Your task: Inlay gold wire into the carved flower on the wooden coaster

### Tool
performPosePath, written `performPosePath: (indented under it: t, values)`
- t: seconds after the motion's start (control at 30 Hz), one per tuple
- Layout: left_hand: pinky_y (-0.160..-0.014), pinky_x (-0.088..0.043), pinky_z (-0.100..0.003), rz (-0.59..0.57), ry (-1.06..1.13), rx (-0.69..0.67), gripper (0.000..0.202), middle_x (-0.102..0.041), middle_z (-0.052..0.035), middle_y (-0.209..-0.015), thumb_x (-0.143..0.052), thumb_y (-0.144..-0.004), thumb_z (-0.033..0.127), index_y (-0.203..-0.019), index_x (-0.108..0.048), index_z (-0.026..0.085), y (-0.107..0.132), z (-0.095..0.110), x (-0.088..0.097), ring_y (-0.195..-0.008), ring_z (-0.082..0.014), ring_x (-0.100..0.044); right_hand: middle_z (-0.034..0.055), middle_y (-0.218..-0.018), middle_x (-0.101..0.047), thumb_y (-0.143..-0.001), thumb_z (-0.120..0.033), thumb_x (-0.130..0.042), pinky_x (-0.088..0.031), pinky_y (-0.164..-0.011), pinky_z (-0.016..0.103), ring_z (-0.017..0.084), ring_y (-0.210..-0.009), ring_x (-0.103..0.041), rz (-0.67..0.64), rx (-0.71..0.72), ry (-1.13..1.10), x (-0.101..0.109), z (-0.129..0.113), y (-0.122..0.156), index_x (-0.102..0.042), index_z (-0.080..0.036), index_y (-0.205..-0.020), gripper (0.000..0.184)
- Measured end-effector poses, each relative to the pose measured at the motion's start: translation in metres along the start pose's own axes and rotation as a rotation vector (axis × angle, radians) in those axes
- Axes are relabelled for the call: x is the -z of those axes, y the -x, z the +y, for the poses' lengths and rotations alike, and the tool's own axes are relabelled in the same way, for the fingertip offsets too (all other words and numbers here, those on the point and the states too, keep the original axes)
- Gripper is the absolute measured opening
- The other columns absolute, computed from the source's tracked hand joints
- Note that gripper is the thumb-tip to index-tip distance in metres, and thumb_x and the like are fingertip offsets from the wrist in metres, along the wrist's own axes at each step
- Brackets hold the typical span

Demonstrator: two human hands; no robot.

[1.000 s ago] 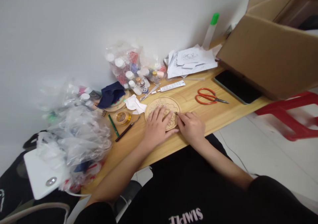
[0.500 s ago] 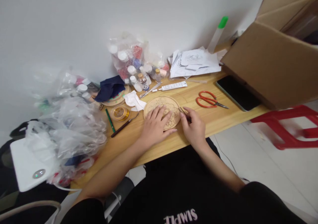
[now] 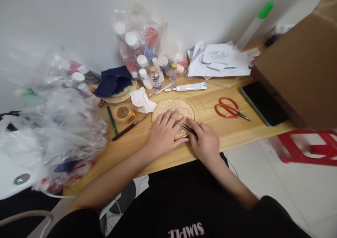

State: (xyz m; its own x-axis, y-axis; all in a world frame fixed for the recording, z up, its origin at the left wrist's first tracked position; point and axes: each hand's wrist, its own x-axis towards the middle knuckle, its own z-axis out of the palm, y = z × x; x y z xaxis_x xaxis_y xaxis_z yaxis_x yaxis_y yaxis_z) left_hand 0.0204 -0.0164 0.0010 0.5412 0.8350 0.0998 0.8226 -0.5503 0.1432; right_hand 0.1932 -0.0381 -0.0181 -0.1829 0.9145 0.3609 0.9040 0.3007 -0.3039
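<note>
A round wooden disc with a dark-lined flower pattern lies flat on the wooden table. Across its left and lower part rests my left hand, fingers spread and palm down. My right hand is closed around dark tweezers, whose tips reach over the disc's right side, close to my left fingers. Whether the tips touch the pattern is too small to tell. Part of the pattern is hidden under my left hand. A crumpled white tissue lies beside the disc's upper left edge.
Orange-handled scissors and a phone lie to the right, near a cardboard box. Left are a spool of golden wire, a dark-handled tool and a green pencil. Small bottles and a white tube sit behind.
My right hand has brought the tweezers leftward, from the disc's right edge to over its pattern. My left hand stays on the disc. The camera view has shifted slightly.
</note>
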Motion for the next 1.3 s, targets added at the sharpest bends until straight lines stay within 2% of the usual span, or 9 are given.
performPosePath:
  t: [0.2, 0.37, 0.6, 0.7, 0.87, 1.1, 1.3]
  values:
    - [-0.113, -0.031, -0.052, -0.018, 0.002, -0.006, 0.069, -0.041, -0.0157, -0.152, -0.057, -0.087, 0.060, -0.142, -0.048, 0.020, 0.000, -0.001, -0.001, -0.140, -0.0364, -0.036, 0.0075, -0.076, -0.064, -0.088, -0.022, -0.047, -0.042, -0.062, 0.031, 0.020, -0.070, -0.054, -0.063, 0.025, 0.051, 0.000, 0.000, -0.004, -0.063, -0.013, -0.123, 0.039]
    - [-0.113, -0.031, -0.052, -0.016, -0.009, -0.016, 0.070, -0.040, -0.0157, -0.152, -0.055, -0.087, 0.063, -0.143, -0.047, 0.020, 0.000, -0.002, -0.003, -0.141, -0.0362, -0.035, 0.0076, -0.081, -0.068, -0.086, -0.021, -0.053, -0.042, -0.059, 0.031, 0.021, -0.072, -0.058, -0.154, 0.027, 0.115, 0.010, -0.003, -0.010, -0.064, -0.014, -0.122, 0.039]
    - [-0.112, -0.032, -0.052, -0.015, -0.007, -0.035, 0.071, -0.042, -0.0175, -0.151, -0.051, -0.089, 0.064, -0.142, -0.048, 0.018, -0.001, -0.003, 0.000, -0.140, -0.0377, -0.037, 0.0059, -0.093, -0.073, -0.087, -0.022, -0.055, -0.045, -0.058, 0.028, 0.020, -0.083, -0.067, -0.474, -0.078, 0.178, 0.031, -0.011, -0.025, -0.060, -0.018, -0.130, 0.043]
    - [-0.112, -0.032, -0.053, -0.034, -0.004, -0.032, 0.071, -0.042, -0.0176, -0.151, -0.051, -0.089, 0.064, -0.142, -0.048, 0.018, -0.002, -0.003, 0.001, -0.140, -0.0381, -0.037, 0.0051, -0.097, -0.074, -0.087, -0.022, -0.055, -0.047, -0.060, 0.028, 0.021, -0.085, -0.068, -0.510, -0.099, 0.178, 0.033, -0.013, -0.029, -0.061, -0.019, -0.129, 0.043]
    - [-0.113, -0.031, -0.053, -0.044, -0.001, -0.024, 0.072, -0.039, -0.0171, -0.153, -0.054, -0.087, 0.064, -0.143, -0.047, 0.018, -0.002, -0.002, -0.001, -0.141, -0.0381, -0.035, 0.0048, -0.092, -0.075, -0.085, -0.022, -0.057, -0.047, -0.057, 0.026, 0.020, -0.081, -0.068, -0.421, -0.079, 0.121, 0.028, -0.006, -0.025, -0.064, -0.020, -0.124, 0.041]
    - [-0.113, -0.030, -0.053, -0.030, 0.007, -0.025, 0.071, -0.040, -0.0182, -0.152, -0.049, -0.090, 0.064, -0.144, -0.046, 0.018, -0.001, -0.003, 0.000, -0.140, -0.0383, -0.035, 0.0033, -0.079, -0.073, -0.088, -0.021, -0.049, -0.045, -0.054, 0.024, 0.015, -0.067, -0.066, -0.177, -0.007, -0.006, 0.014, 0.008, -0.015, -0.068, -0.018, -0.119, 0.036]
    - [-0.112, -0.031, -0.053, -0.015, -0.010, -0.030, 0.071, -0.041, -0.0180, -0.151, -0.046, -0.090, 0.066, -0.144, -0.046, 0.019, -0.001, -0.003, -0.001, -0.140, -0.0379, -0.037, 0.0038, -0.087, -0.075, -0.092, -0.022, -0.048, -0.046, -0.056, 0.022, 0.013, -0.069, -0.066, -0.040, -0.008, -0.051, 0.006, 0.008, -0.010, -0.068, -0.018, -0.117, 0.033]
